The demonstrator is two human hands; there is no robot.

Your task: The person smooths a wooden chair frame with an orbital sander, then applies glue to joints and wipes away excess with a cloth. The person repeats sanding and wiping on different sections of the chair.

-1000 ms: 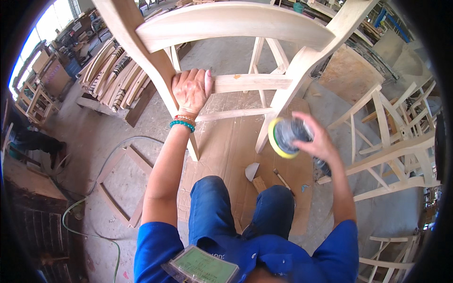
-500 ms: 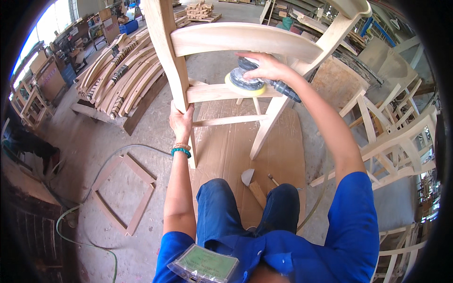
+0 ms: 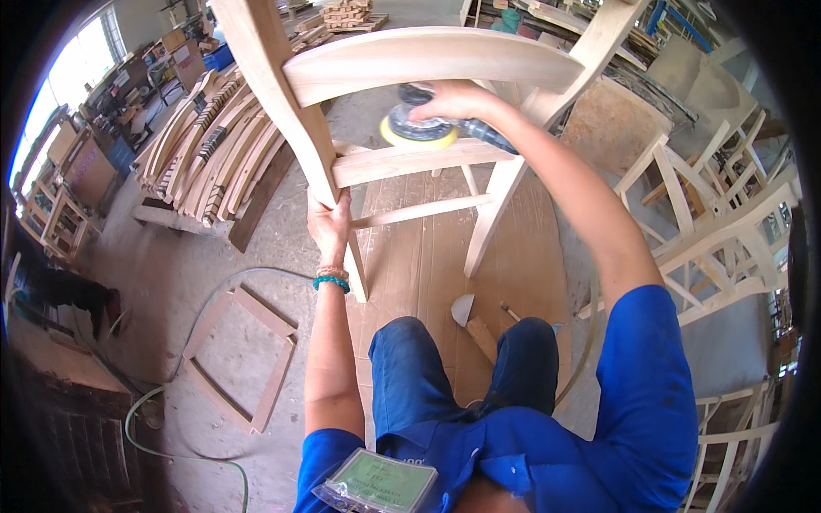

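Observation:
A pale bare-wood chair frame stands tilted in front of me, with a curved top rail, a straight lower rail and a thin stretcher. My left hand is closed round its left leg, below the lower rail. Held in my right hand is a round orbital sander with a dark body and a yellow-edged pad. The pad sits at the lower rail, in the gap under the curved rail. Whether its underside touches the wood is hidden.
Brown cardboard lies under the chair, with a half-round scraper-like tool by my knees. A wooden frame and a hose are on the floor at left. Curved parts fill a pallet; chair frames crowd the right.
The sander has moved left along the lower rail in my right hand. My left hand keeps its grip on the leg. The whole view has shifted slightly.

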